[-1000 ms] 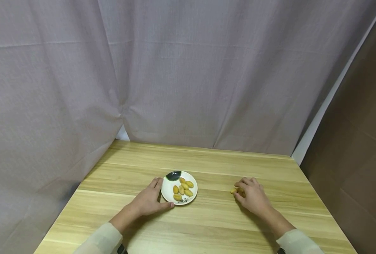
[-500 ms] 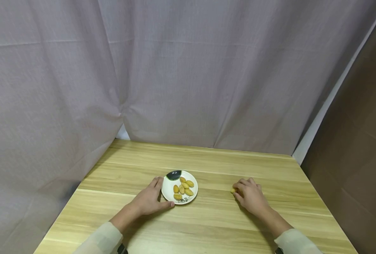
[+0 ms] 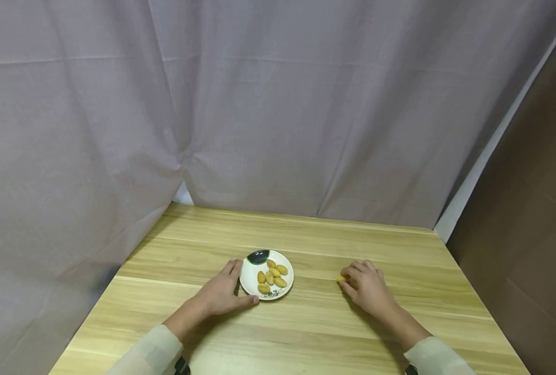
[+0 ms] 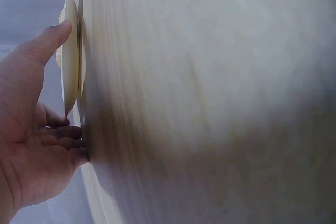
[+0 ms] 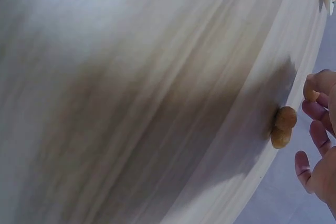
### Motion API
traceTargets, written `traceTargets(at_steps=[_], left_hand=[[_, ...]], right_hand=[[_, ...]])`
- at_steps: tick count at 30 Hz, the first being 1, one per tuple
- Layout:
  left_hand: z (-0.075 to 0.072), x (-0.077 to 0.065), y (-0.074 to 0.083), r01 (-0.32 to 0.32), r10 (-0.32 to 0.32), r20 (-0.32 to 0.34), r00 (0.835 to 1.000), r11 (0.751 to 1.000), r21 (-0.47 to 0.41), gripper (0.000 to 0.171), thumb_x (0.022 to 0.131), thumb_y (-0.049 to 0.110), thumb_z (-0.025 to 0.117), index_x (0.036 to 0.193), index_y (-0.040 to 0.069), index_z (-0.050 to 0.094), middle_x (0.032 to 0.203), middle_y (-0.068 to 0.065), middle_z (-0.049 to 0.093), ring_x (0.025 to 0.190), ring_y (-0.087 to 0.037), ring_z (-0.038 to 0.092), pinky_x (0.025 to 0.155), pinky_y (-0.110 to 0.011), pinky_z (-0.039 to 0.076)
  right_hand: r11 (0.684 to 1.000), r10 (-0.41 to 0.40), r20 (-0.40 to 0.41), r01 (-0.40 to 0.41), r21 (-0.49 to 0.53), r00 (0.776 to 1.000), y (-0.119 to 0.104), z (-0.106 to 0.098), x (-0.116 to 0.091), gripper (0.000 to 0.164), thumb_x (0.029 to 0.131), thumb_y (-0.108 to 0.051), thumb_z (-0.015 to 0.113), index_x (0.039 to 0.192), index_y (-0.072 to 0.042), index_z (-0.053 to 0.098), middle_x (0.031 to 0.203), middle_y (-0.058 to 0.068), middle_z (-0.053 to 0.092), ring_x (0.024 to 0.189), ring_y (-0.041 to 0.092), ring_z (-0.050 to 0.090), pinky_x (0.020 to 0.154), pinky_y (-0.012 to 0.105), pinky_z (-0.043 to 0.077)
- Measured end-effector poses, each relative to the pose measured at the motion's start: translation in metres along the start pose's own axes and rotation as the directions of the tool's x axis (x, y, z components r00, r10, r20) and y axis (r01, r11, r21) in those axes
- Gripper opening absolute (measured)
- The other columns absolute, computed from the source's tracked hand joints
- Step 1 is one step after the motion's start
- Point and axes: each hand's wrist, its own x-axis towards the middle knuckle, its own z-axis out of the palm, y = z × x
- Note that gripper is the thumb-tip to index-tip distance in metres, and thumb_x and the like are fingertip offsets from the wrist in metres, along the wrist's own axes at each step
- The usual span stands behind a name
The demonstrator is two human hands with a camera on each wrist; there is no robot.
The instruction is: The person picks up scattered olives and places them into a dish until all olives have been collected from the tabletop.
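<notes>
In the head view a small white plate point(image 3: 250, 275) with a black patch holds several oval yellow fruits point(image 3: 282, 270) that look like dates. My left hand point(image 3: 219, 295) grips the plate's left side, thumb on the near rim and fingers along the far-left edge. To the right, my right hand point(image 3: 370, 287) pinches one yellow fruit point(image 3: 341, 279) between thumb and forefinger. The right wrist view shows that pinched fruit point(image 5: 310, 91) raised just off the table. Two more fruits, the upper one point(image 5: 286, 117) touching the lower one point(image 5: 281, 137), lie on the wood beneath my right hand, hidden in the head view.
The wooden table point(image 3: 306, 333) has light grain and ends at a grey curtain point(image 3: 268, 130) behind. A brown panel point(image 3: 521, 250) stands along the right side. Bare wood lies between the plate and my right hand.
My right hand has closed thumb and finger on a yellow fruit and shifted slightly left with it. The left hand and plate keep their place, apart from a small camera shift.
</notes>
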Motion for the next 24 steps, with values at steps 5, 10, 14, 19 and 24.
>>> traceTargets(at_steps=[5,10,14,19,24], left_hand=[[0.001,0.001,-0.001,0.0,0.0,0.0,1.0,1.0,0.005,0.124,0.089,0.072,0.08,0.173,-0.001,0.027,0.177,-0.03,0.032,0.154,-0.054,0.049,0.12,-0.066,0.051],[0.0,0.001,-0.001,-0.002,0.002,0.005,1.0,1.0,0.01,0.125,0.089,0.072,0.08,0.173,-0.003,0.026,0.177,-0.032,0.031,0.154,-0.054,0.048,0.121,-0.065,0.051],[-0.001,-0.001,0.001,0.004,-0.004,0.013,1.0,1.0,0.013,0.125,0.09,0.073,0.079,0.174,-0.003,0.025,0.177,-0.032,0.03,0.156,-0.054,0.047,0.122,-0.065,0.05],[0.0,-0.002,0.001,0.004,-0.005,0.009,1.0,1.0,0.013,0.125,0.089,0.073,0.079,0.173,-0.003,0.025,0.177,-0.032,0.031,0.156,-0.053,0.047,0.122,-0.064,0.05],[0.0,-0.002,0.0,-0.001,0.001,-0.003,1.0,1.0,0.008,0.125,0.089,0.073,0.08,0.173,-0.004,0.027,0.176,-0.033,0.032,0.154,-0.054,0.048,0.12,-0.065,0.051]], right_hand=[[0.999,-0.035,-0.039,0.035,0.008,0.999,-0.007,-0.001,0.005,0.025,0.087,-0.015,0.095,0.108,-0.011,0.08,0.109,0.001,0.077,0.1,0.024,0.062,0.077,0.047,0.054],[0.998,-0.068,-0.068,0.068,0.003,0.995,-0.013,-0.001,0.01,0.027,0.086,-0.015,0.096,0.108,-0.011,0.08,0.108,0.001,0.078,0.096,0.021,0.061,0.074,0.039,0.048],[0.998,-0.062,-0.055,0.063,0.014,0.997,-0.017,-0.003,0.012,0.029,0.086,-0.014,0.096,0.11,-0.011,0.08,0.108,0.001,0.077,0.094,0.018,0.058,0.076,0.037,0.046],[0.998,-0.058,-0.037,0.059,0.028,0.998,-0.023,-0.004,0.016,0.03,0.087,-0.014,0.095,0.113,-0.01,0.081,0.11,0.002,0.077,0.094,0.018,0.058,0.077,0.039,0.048],[0.997,-0.052,-0.037,0.054,0.051,0.998,-0.028,-0.003,0.019,0.029,0.088,-0.015,0.094,0.113,-0.01,0.081,0.108,0.001,0.075,0.095,0.017,0.057,0.078,0.037,0.045]])
